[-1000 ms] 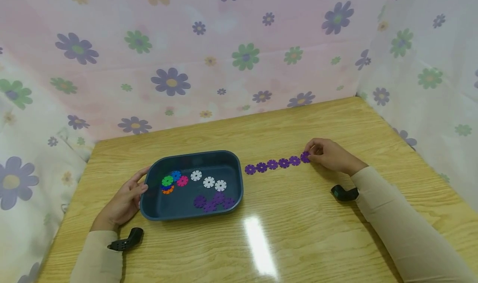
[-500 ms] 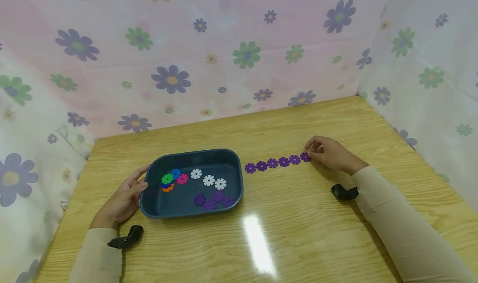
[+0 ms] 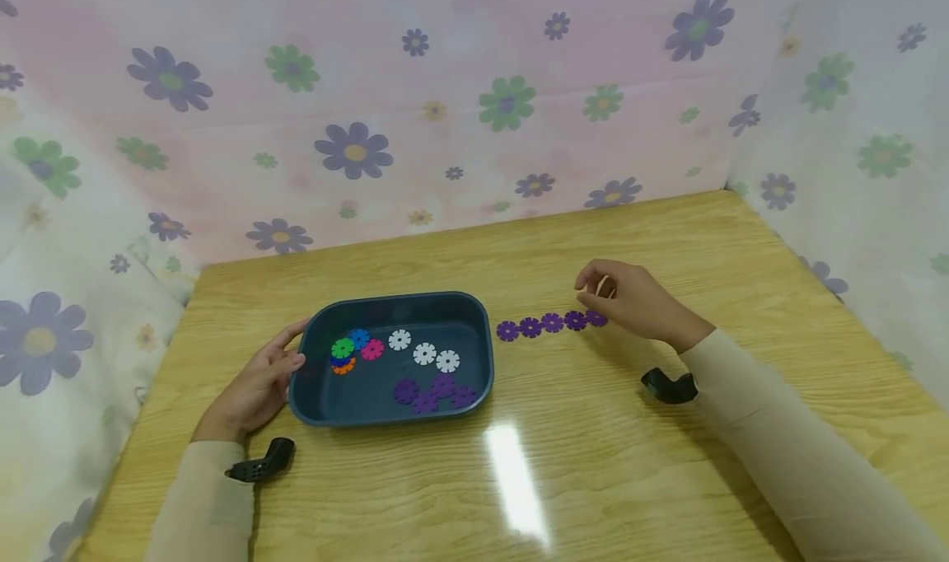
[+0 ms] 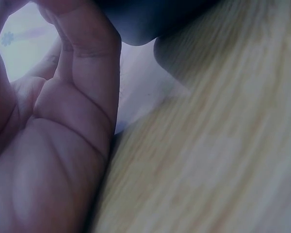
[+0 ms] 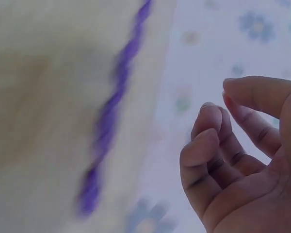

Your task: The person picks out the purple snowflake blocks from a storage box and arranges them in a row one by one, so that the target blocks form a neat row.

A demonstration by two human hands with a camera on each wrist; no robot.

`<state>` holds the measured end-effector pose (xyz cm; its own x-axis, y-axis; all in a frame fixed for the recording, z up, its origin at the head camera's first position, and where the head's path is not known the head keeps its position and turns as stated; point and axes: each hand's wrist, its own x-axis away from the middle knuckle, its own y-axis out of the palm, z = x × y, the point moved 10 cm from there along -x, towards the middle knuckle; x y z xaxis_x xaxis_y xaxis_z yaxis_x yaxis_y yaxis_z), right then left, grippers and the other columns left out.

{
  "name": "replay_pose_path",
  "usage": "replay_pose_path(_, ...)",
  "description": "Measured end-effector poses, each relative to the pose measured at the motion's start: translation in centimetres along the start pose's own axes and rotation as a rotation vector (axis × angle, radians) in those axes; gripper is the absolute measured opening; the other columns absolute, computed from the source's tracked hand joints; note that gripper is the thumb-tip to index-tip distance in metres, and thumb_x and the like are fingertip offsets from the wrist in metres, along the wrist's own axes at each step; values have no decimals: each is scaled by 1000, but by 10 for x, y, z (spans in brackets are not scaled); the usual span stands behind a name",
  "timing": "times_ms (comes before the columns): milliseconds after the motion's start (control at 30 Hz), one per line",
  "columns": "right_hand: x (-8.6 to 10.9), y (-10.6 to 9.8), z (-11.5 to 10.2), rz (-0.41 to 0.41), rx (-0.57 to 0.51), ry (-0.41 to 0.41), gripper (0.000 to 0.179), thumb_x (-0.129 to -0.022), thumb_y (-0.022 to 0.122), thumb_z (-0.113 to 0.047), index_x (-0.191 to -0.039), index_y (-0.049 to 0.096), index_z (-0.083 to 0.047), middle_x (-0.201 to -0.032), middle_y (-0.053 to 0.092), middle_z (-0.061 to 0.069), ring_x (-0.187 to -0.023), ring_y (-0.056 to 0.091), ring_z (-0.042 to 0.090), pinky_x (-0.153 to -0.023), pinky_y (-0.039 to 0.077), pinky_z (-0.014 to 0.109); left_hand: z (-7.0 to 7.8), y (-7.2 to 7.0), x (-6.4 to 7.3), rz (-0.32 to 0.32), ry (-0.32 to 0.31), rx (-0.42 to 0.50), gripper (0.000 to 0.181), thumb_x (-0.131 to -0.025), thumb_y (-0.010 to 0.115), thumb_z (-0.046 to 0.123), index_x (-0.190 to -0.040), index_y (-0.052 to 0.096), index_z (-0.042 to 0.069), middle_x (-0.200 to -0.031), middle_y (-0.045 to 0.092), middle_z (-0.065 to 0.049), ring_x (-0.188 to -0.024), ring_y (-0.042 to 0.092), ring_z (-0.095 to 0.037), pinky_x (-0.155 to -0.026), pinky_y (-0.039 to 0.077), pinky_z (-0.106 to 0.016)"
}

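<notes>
My left hand (image 3: pixel 255 389) grips the left end of a dark blue tray (image 3: pixel 363 399), thumb at the rim and fingers along the outer wall. In the tray lie several notched plastic discs: white discs (image 3: pixel 425 353), purple discs (image 3: pixel 425 403), and green (image 3: pixel 343 348), blue, pink (image 3: pixel 372 348) and orange ones. A row of purple notched discs (image 3: pixel 552 323) lies to the tray's right. Above its right end hovers my right hand (image 3: pixel 633 300), hiding part of the row. The right wrist view shows its fingers (image 5: pixel 199 150) loosely bent, nothing between them, beside the blurred purple row (image 5: pixel 109 116).
A wood-grain table (image 3: pixel 385 496) carries everything, with a bright light reflection in front of the tray. Flower-patterned cloth (image 3: pixel 445 92) stands behind and at both sides. Each wrist bears a small black camera (image 3: pixel 670 386).
My right hand has let go of the purple disc at the row's right end, lifted and moved left above the row. The left hand keeps its grip on the tray. The head view has shifted slightly.
</notes>
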<state>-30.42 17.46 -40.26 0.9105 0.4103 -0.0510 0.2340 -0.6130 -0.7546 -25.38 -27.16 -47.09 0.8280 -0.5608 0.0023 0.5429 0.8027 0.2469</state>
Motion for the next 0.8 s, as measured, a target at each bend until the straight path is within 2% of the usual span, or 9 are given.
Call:
replay_pose_path(100,-13,5,-46,-35,0,-96,11,-101,61,-21,-108,64,-13,-91,64,5,-76,61,19,-64,52,31,1,1,-1,-15,2,19,50,-108,31,3,-151,33,28,-97,66,7,-70,61,-2,-60,49,-16)
replay_pose_path(233,-32,19,-107,-128,-14,-219,8,-99,64,-18,-106,65,-17,-92,66,0,-79,62,14,-71,54,31,3,2,0,-20,7,46,50,-108,32,3,-151,33,28,-100,67,5,-76,65,-4,-63,53,-18)
replay_pose_path(400,-53,53,-168,-296,10,-335,9,-99,64,-17,-107,65,-19,-94,65,-4,-84,61,11,-78,54,29,1,1,0,-12,-2,39,50,-108,33,3,-150,33,29,-98,67,6,-73,64,-3,-62,52,-17)
replay_pose_path(567,-63,101,-201,-505,29,-390,9,-99,63,-18,-108,64,-19,-93,63,-3,-81,58,12,-76,52,26,-2,-2,0,1,-6,23,50,-108,33,3,-150,32,30,-97,67,6,-72,64,-3,-61,52,-18)
replay_pose_path(800,-76,156,-218,-696,110,-422,8,-98,66,-17,-105,65,-21,-93,63,-5,-81,56,12,-76,50,23,-3,-4,1,34,-24,17,50,-107,36,3,-148,34,31,-94,65,6,-69,63,-3,-60,52,-17)
